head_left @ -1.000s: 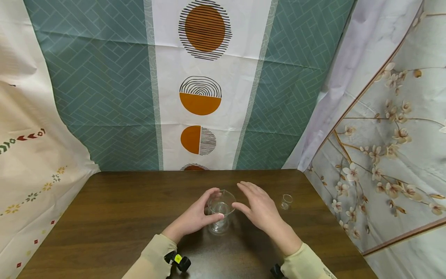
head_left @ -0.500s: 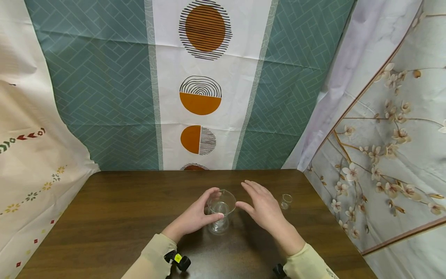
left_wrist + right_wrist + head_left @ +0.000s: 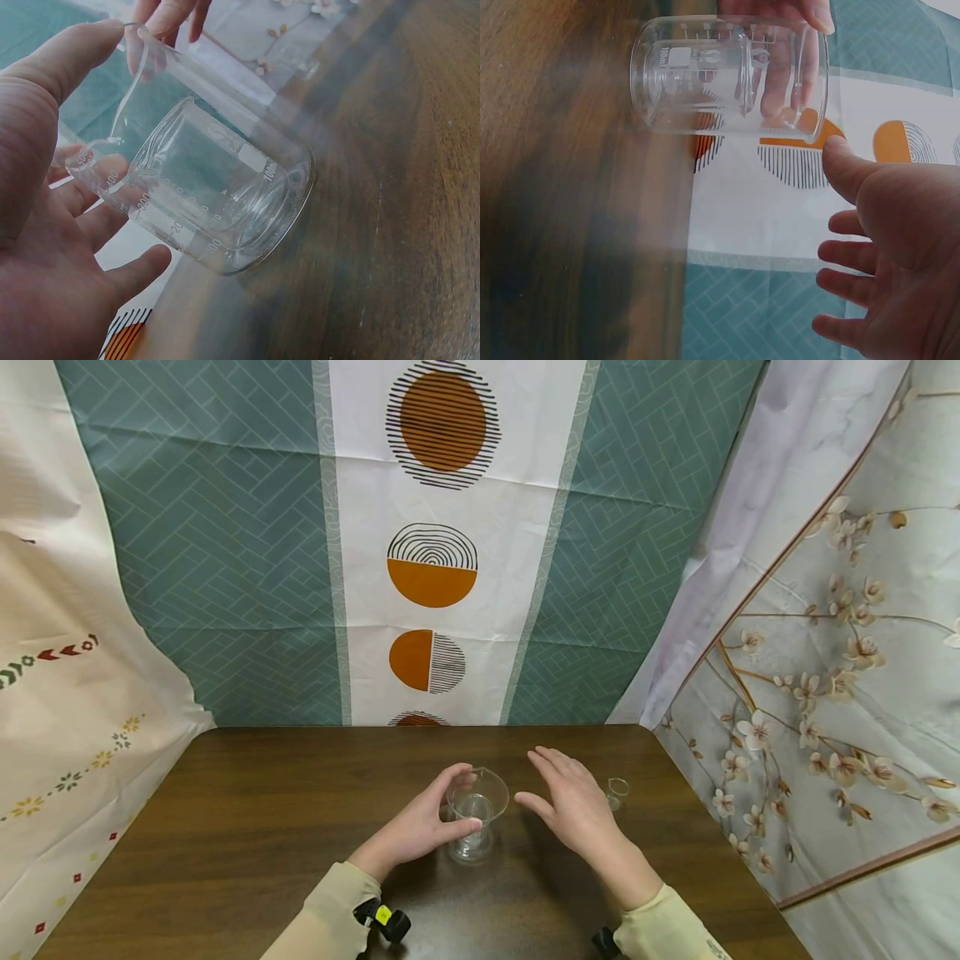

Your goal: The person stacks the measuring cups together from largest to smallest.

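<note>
A large clear glass beaker (image 3: 474, 845) stands upright on the table. Inside it sits a smaller beaker (image 3: 206, 176), its printed 100 ml mark readable in the left wrist view. My left hand (image 3: 422, 823) holds the large beaker near the rim, thumb on the near side and fingers round the far side. To the right of the glass, my right hand (image 3: 581, 806) hovers with fingers extended and thumb apart, touching nothing. A tiny glass beaker (image 3: 618, 790) rests on the table just beyond the right hand, partly covered by it.
The brown wooden table (image 3: 247, 835) reaches back to a hanging green-and-white curtain (image 3: 450, 610). Floral cloth (image 3: 825, 718) hangs along the right side, and cream patterned cloth (image 3: 75, 735) along the left.
My right hand has moved away from the large beaker, to the right, and now covers part of the tiny beaker. The left hand and the large beaker have stayed in place.
</note>
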A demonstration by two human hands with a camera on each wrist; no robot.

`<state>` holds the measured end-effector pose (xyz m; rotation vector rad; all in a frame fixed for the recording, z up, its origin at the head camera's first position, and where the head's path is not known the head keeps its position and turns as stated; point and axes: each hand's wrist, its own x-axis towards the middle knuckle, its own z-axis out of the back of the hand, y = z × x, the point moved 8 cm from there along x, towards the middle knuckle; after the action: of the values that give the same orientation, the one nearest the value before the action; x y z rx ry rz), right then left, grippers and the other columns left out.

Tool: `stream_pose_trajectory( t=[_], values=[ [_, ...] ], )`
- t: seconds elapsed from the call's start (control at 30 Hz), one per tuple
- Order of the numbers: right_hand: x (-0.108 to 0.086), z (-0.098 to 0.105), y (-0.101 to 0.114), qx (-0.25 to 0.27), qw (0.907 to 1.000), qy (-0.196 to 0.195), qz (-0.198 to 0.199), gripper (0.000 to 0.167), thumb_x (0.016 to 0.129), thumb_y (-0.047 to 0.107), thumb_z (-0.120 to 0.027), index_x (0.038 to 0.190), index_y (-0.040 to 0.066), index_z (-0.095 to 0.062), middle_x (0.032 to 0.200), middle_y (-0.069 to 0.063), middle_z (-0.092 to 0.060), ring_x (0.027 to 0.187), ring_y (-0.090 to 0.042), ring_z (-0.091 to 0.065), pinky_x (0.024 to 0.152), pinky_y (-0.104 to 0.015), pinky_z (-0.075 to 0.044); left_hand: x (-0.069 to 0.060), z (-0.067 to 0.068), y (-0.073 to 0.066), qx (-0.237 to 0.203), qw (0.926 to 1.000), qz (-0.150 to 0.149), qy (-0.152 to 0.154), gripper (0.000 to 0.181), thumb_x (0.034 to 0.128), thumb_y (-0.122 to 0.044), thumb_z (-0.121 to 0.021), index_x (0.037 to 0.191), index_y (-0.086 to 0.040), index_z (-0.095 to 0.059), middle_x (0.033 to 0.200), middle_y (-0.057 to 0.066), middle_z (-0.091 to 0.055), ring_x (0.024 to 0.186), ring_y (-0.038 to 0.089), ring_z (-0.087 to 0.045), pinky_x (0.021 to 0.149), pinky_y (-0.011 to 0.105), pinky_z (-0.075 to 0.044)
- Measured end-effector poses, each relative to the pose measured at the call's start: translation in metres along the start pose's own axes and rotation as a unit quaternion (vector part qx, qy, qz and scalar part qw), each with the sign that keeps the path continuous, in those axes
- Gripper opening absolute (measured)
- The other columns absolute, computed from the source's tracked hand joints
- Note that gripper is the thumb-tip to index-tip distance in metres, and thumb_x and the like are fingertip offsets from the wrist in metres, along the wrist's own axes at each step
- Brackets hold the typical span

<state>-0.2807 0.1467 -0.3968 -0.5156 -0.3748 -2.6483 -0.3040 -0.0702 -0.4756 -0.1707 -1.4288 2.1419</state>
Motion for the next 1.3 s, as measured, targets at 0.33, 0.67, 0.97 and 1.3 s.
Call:
stream_pose_trajectory(
  t=[0.33, 0.67, 0.97, 1.3],
  values=[
    [-0.003, 0.002, -0.010, -0.007, 1.0000, -0.005, -0.004, 0.075, 0.098, 0.046, -0.084, 0.155, 0.002, -0.061, 0.159, -0.020, -0.058, 0.148, -0.044, -0.053, 0.123, -0.062, -0.039, -0.001, 0.000, 0.000, -0.004, 1.0000, 0.000, -0.001, 0.088, 0.1005, -0.040, -0.084, 0.169, -0.018, -0.034, 0.164, 0.003, -0.052, 0.153, 0.035, -0.046, 0.118, 0.068, -0.041],
    [-0.007, 0.004, -0.022, -0.023, 0.9996, -0.005, -0.015, 0.074, 0.099, 0.043, -0.083, 0.155, 0.000, -0.060, 0.158, -0.021, -0.059, 0.148, -0.045, -0.052, 0.122, -0.064, -0.038, -0.001, 0.000, -0.001, -0.001, 1.0000, 0.001, -0.002, 0.088, 0.1004, -0.040, -0.085, 0.169, -0.017, -0.034, 0.164, 0.004, -0.052, 0.154, 0.035, -0.046, 0.120, 0.068, -0.039],
    [-0.009, 0.006, -0.032, -0.037, 0.9991, 0.000, -0.022, 0.075, 0.100, 0.044, -0.082, 0.155, -0.001, -0.059, 0.158, -0.022, -0.058, 0.149, -0.044, -0.051, 0.122, -0.064, -0.038, -0.001, 0.000, -0.002, 0.004, 1.0000, -0.003, -0.003, 0.089, 0.1003, -0.041, -0.085, 0.169, -0.015, -0.034, 0.163, 0.002, -0.053, 0.153, 0.034, -0.046, 0.121, 0.067, -0.038],
    [-0.012, 0.007, -0.047, -0.043, 0.9982, 0.005, -0.041, 0.076, 0.101, 0.044, -0.082, 0.157, -0.001, -0.058, 0.159, -0.023, -0.057, 0.151, -0.045, -0.049, 0.123, -0.066, -0.036, -0.001, 0.000, 0.000, 0.006, 1.0000, -0.002, -0.003, 0.089, 0.1009, -0.041, -0.084, 0.169, -0.015, -0.034, 0.163, 0.001, -0.052, 0.153, 0.033, -0.046, 0.119, 0.066, -0.040]
  ],
)
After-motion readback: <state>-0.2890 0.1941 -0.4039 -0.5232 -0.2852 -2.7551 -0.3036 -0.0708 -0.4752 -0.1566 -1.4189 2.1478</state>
